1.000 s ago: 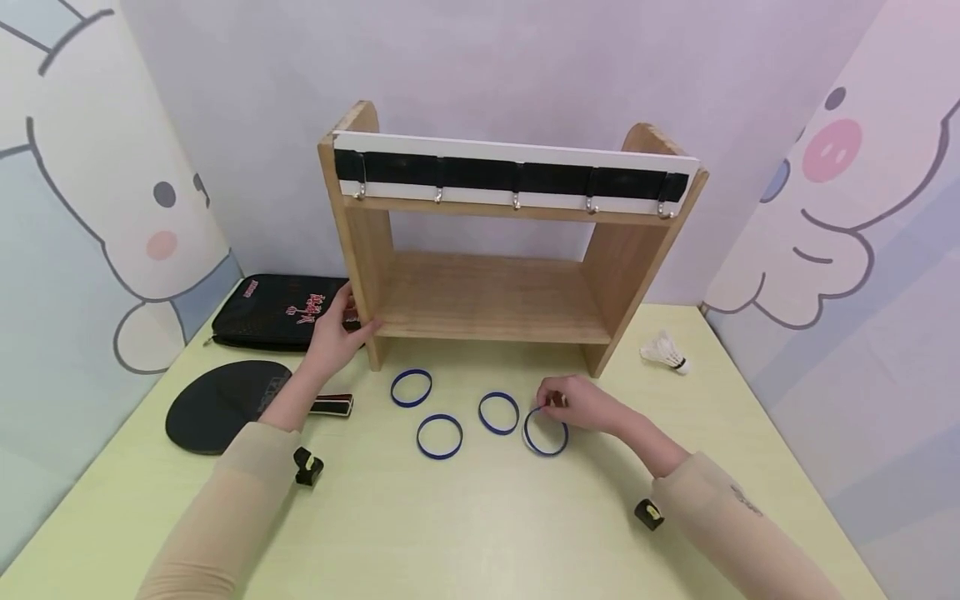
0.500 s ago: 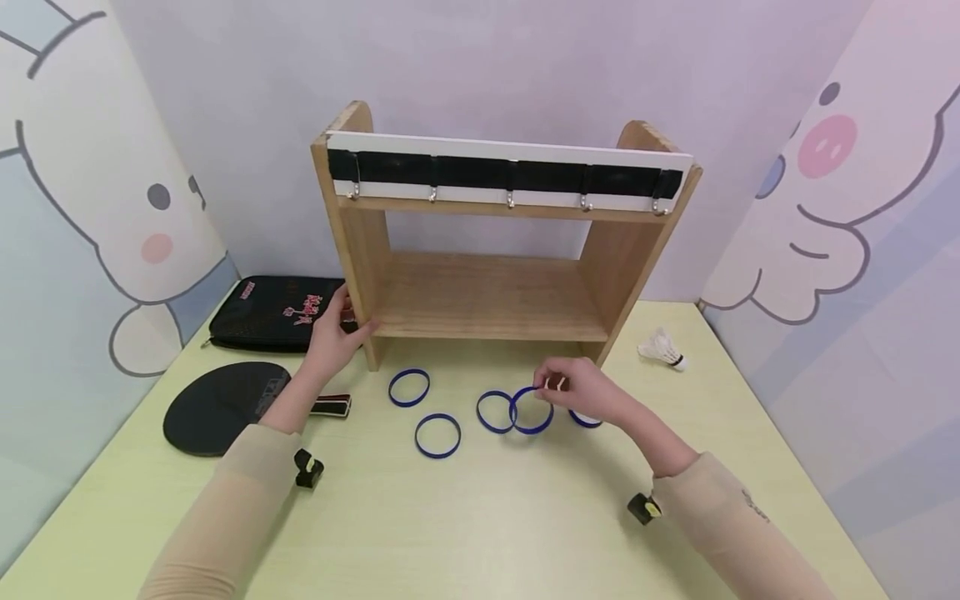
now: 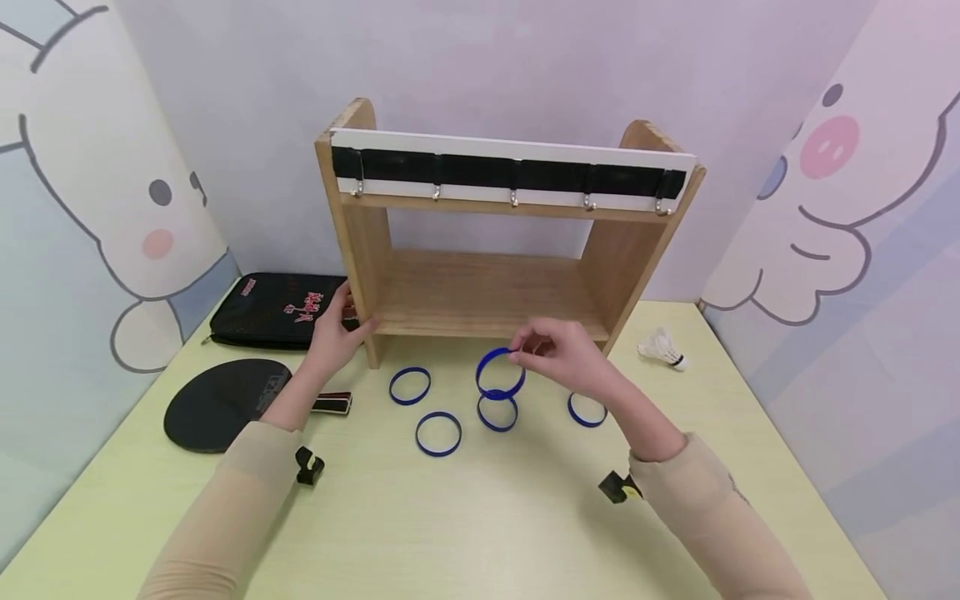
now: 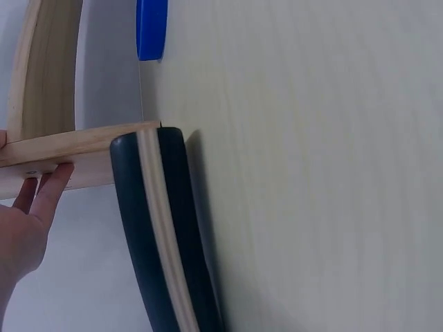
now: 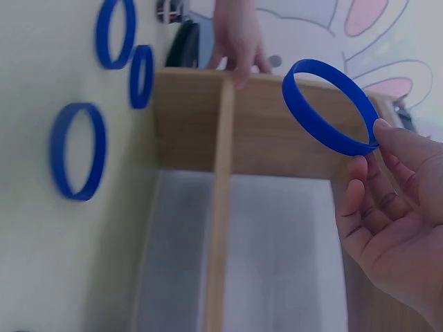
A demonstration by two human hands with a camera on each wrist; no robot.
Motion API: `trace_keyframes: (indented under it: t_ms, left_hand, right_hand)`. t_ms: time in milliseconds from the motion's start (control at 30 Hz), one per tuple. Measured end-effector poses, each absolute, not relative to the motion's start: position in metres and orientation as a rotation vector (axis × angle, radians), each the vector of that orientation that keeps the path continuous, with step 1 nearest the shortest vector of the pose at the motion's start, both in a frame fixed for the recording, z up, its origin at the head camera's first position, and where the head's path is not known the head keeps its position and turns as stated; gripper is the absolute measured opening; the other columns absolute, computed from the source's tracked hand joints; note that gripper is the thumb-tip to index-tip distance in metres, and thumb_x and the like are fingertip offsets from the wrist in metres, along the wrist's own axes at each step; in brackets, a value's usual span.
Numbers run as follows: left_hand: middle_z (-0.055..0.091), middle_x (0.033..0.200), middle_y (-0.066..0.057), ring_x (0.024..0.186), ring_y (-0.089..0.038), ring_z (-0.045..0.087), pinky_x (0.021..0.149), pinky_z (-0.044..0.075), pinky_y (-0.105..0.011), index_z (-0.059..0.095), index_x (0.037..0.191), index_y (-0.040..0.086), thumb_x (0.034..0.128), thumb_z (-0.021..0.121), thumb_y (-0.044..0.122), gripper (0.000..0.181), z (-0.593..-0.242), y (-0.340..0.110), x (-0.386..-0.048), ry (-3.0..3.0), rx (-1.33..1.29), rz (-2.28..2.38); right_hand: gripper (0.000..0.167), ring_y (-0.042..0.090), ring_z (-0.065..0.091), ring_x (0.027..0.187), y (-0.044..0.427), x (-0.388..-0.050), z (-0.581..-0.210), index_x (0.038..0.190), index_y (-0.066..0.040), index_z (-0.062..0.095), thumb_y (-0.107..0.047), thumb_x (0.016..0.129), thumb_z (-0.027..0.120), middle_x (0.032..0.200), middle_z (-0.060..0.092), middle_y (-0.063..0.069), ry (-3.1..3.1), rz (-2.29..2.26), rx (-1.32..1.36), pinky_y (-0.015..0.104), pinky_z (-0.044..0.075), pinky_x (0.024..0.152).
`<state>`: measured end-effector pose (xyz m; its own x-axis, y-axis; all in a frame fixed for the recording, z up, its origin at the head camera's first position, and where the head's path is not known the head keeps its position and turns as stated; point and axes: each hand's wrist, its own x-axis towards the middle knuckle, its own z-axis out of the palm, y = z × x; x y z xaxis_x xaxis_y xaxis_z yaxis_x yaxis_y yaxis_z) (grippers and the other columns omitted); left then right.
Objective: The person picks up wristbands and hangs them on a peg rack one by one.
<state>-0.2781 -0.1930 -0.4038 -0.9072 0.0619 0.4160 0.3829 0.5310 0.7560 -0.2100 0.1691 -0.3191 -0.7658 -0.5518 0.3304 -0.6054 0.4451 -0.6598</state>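
Observation:
My right hand [image 3: 566, 354] pinches a blue silicone wristband [image 5: 297, 107] between thumb and fingers, holding it up in front of the shelf's lower board. In the head view it overlaps a wristband [image 3: 497, 429] lying on the table. Other blue wristbands lie nearby, one [image 3: 438, 454] nearer me and one [image 3: 587, 424] under my right forearm. My left hand [image 3: 333, 337] grips the left side panel of the wooden shelf [image 3: 480, 292], thumb at the front edge and fingers on the outer face. Metal hooks [image 3: 514, 198] line the white-and-black strip along the shelf's top.
Left of the shelf lie a black zip case [image 3: 262, 308] and a table tennis bat [image 3: 221, 404], its handle passing under my left wrist. A shuttlecock [image 3: 662, 348] lies to the right. Walls with cartoon figures enclose the table [image 3: 450, 533].
My right hand has lifted the wristband off the table and carried it up and left toward the shelf. My left hand stays on the side panel.

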Motion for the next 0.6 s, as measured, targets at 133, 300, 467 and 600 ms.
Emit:
trace_keyframes:
  t_ms: [133,300,467,600]
  left_hand:
    - [0.047,0.130,-0.022,0.107,-0.036,0.053,0.080,0.053,-0.053,0.022,0.150,0.018,0.0894,0.065,0.019,0.074,-0.403,-0.192,-0.277,-2.442,-0.362,-1.329]
    - [0.048,0.129,-0.022,0.108,-0.037,0.053,0.081,0.053,-0.053,0.022,0.150,0.018,0.0893,0.065,0.018,0.074,-0.403,-0.192,-0.277,-2.447,-0.355,-1.335]
    - [0.049,0.127,-0.023,0.108,-0.037,0.053,0.081,0.052,-0.053,0.023,0.150,0.018,0.0891,0.065,0.018,0.074,-0.404,-0.192,-0.278,-2.453,-0.352,-1.342]
    - [0.049,0.127,-0.022,0.108,-0.037,0.053,0.081,0.052,-0.053,0.023,0.150,0.020,0.0885,0.066,0.018,0.075,-0.404,-0.192,-0.278,-2.444,-0.348,-1.349]
  right_hand:
    - [0.009,0.012,0.059,0.076,0.154,-0.210,-0.301,0.092,-0.011,0.066,-0.014,0.085,0.071,0.087,0.065,-0.002,-2.530,1.267,1.064,0.027,0.054,0.064]
    - [0.010,0.012,0.059,0.076,0.138,-0.210,-0.281,0.094,-0.012,0.066,-0.015,0.085,0.070,0.087,0.065,-0.002,-2.475,1.331,1.022,0.026,0.053,0.063]
    - [0.014,0.014,0.060,0.076,0.121,-0.211,-0.259,0.095,-0.010,0.066,-0.019,0.085,0.070,0.087,0.065,0.001,-2.410,1.437,0.972,0.026,0.054,0.065]
    - [0.016,0.015,0.061,0.076,0.106,-0.215,-0.245,0.094,-0.008,0.067,-0.021,0.085,0.071,0.087,0.066,0.003,-2.332,1.485,0.962,0.025,0.053,0.066]
